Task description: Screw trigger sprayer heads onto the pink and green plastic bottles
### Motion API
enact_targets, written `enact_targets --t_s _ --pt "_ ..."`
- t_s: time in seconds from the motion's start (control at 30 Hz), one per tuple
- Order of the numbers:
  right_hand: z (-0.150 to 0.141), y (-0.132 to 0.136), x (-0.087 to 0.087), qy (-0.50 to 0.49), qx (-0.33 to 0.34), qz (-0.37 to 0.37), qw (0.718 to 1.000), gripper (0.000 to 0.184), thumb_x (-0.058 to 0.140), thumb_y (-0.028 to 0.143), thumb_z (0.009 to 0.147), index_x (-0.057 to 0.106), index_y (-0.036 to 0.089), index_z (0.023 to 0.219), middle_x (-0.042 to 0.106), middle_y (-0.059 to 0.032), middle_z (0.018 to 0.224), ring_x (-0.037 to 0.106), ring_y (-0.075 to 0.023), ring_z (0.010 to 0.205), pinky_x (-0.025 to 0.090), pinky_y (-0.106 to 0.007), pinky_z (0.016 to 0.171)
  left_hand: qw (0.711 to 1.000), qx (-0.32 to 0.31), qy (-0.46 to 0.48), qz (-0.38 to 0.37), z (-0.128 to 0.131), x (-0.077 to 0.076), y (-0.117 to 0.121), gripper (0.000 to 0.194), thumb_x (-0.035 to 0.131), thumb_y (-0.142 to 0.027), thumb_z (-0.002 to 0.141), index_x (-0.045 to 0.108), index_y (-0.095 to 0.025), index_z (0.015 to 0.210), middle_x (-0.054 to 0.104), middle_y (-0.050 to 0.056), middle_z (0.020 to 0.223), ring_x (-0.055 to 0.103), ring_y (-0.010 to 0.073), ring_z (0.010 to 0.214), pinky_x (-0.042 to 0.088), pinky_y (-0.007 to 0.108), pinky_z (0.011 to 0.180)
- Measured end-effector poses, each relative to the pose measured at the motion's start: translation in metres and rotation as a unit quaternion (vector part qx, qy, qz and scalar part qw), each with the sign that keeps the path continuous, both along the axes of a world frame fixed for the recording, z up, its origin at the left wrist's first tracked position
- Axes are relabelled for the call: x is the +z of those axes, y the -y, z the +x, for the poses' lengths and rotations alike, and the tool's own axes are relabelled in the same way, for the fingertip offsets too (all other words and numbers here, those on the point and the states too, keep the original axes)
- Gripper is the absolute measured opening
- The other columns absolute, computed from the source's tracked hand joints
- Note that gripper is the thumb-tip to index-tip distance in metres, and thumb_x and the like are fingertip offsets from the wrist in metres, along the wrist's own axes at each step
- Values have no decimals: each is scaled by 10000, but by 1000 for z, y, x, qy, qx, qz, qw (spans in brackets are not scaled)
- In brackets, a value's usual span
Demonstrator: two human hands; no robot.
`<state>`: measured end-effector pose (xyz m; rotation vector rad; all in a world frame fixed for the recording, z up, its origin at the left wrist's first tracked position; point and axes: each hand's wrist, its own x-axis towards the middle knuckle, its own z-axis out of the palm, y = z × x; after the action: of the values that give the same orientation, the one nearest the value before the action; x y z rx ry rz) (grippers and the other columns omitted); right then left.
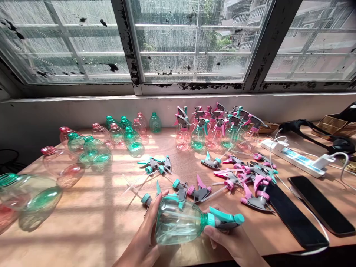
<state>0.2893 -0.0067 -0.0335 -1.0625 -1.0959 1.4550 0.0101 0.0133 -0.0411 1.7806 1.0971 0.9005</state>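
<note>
A clear green spray bottle [179, 220] lies sideways between my hands above the table's near edge. My left hand [151, 230] is wrapped round its base. At the neck, the fingers of my right hand [228, 237] close on the teal and grey trigger head [224, 218], which sits on the bottle's mouth. Just beyond the bottle lie loose trigger heads, among them a pink and grey one [199, 191] and a teal and grey one [146, 199]. My right hand's fingertips are partly hidden beneath the trigger head.
Open green and pink bottles [132, 139] stand at the left and back. Bottles with trigger heads [213, 133] cluster at the back centre. A heap of trigger heads [250, 172], two phones [322, 204], a power strip [294, 157] and a black strap [308, 135] occupy the right.
</note>
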Motion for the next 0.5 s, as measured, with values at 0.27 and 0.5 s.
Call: enact_targets --t_s 0.27,0.5 --pt "1 -1 0 7 13 -3 1000 469 917 557 776 744 191 1014 649 32 661 543 -137 565 448 -255 552 999 -4 19 -47 -1 -4 -3 1204 837 -632 825 50 -427 1713 196 69 1820 275 425 1632 242 550 1343" --pt "-1 2 5 31 -17 -32 999 494 901 645 741 737 207 901 592 45 585 553 -165 559 493 -288 562 997 -2 12 -81 -3 -1 2 1074 781 -603 883 131 -391 1712 257 82 1794 310 445 1611 198 595 1341"
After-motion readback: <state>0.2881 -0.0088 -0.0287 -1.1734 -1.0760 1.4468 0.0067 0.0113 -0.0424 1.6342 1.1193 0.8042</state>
